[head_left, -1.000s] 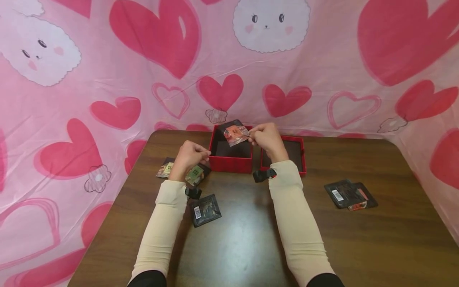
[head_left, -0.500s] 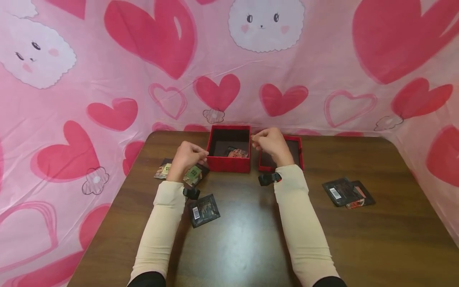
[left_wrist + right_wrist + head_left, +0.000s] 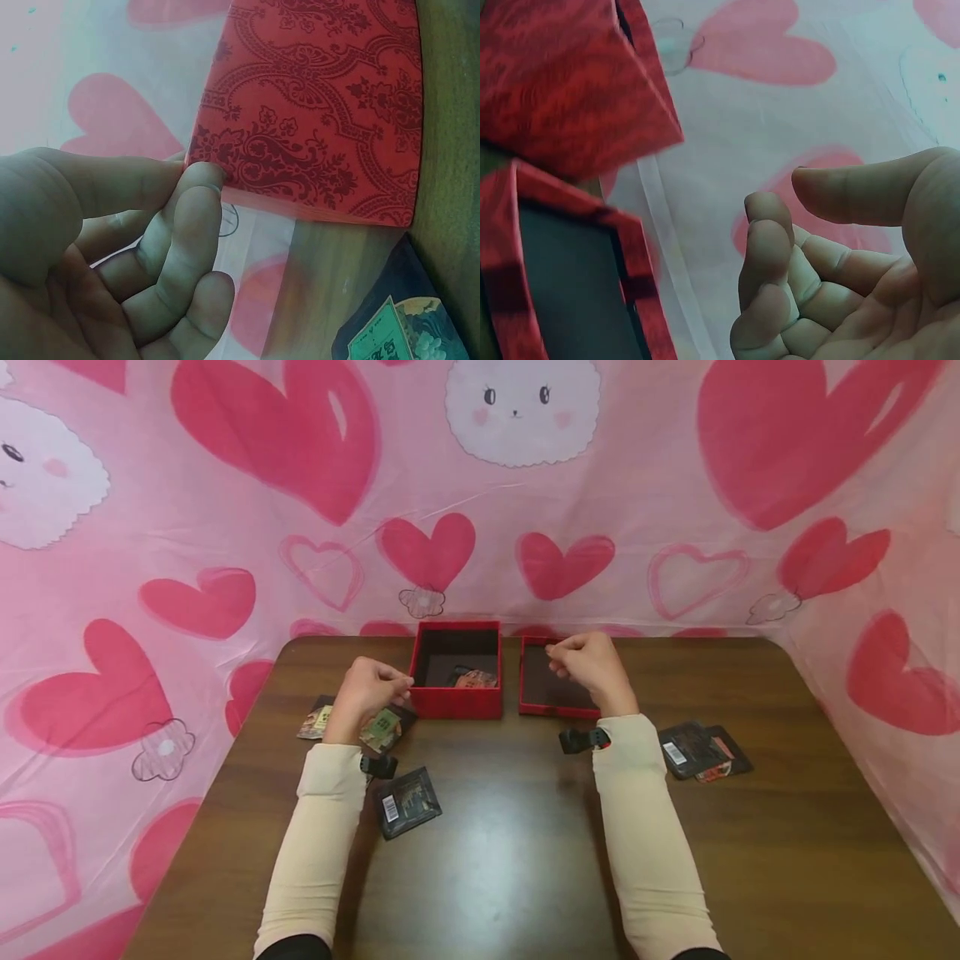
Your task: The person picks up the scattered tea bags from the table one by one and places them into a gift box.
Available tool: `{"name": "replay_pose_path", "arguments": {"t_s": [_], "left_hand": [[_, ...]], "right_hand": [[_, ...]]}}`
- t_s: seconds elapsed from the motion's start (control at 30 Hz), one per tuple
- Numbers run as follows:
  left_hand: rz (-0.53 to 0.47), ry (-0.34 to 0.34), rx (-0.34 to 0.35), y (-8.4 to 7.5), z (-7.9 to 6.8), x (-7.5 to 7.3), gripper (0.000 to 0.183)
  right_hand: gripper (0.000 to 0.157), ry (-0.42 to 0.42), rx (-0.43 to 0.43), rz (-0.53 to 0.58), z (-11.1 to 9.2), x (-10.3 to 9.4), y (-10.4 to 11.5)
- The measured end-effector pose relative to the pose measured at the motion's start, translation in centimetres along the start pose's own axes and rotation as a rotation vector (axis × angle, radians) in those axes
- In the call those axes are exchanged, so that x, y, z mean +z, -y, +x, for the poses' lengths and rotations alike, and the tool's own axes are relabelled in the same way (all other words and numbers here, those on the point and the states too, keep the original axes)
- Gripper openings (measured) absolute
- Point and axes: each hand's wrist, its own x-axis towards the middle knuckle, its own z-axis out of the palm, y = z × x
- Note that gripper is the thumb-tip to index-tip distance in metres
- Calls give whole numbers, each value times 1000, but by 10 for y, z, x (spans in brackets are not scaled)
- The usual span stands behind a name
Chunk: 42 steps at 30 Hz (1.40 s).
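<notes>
My left hand (image 3: 370,687) pinches the near left corner of a red patterned box (image 3: 459,703) between thumb and fingertip. Inside the box lies a sachet (image 3: 477,679) with an orange-red picture. Over the shallow red lid (image 3: 558,708), my right hand (image 3: 596,667) hovers with loosely bent fingers. The right wrist view shows the thumb apart from those fingers and nothing between them. Beside and under the left wrist lie a green-labelled sachet (image 3: 383,727) and a yellow-labelled sachet (image 3: 318,718), both partly covered.
A black sachet (image 3: 407,802) with a barcode lies near the left forearm. To the right, another black sachet (image 3: 691,749) overlaps an orange-labelled sachet (image 3: 731,757). Behind the wooden table (image 3: 480,877) hangs a pink heart-patterned cloth (image 3: 330,564).
My right hand let the orange-red sachet drop into the box, then moved right over the lid. My left hand stays at the box corner. The head view has shifted right.
</notes>
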Motion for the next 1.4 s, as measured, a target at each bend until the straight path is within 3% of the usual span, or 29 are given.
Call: {"name": "replay_pose_path", "arguments": {"t_s": [0.2,0.43,0.6,0.8,1.0,1.23,1.4], "left_hand": [[-10,-18,15,3,0,-6,19],[-11,7,19,4,-1,-1,19],[-9,-2,18,4,0,1,19],[-21,19,13,1,2,2,20],[-7,2,13,0,2,1,19],[11,24,-17,0,1,3,21],[35,8,4,-1,0,-1,20]], "right_hand": [[28,-17,-20,-32,-1,-13,-7],[32,-123,37,6,-14,-55,-27],[35,-139,18,-1,-24,-80,-37],[15,-246,61,62,-35,-111,-53],[26,-270,77,70,-42,-131,-62],[32,-349,207,312,-63,-171,-88],[25,-345,235,308,-69,-187,-95]]}}
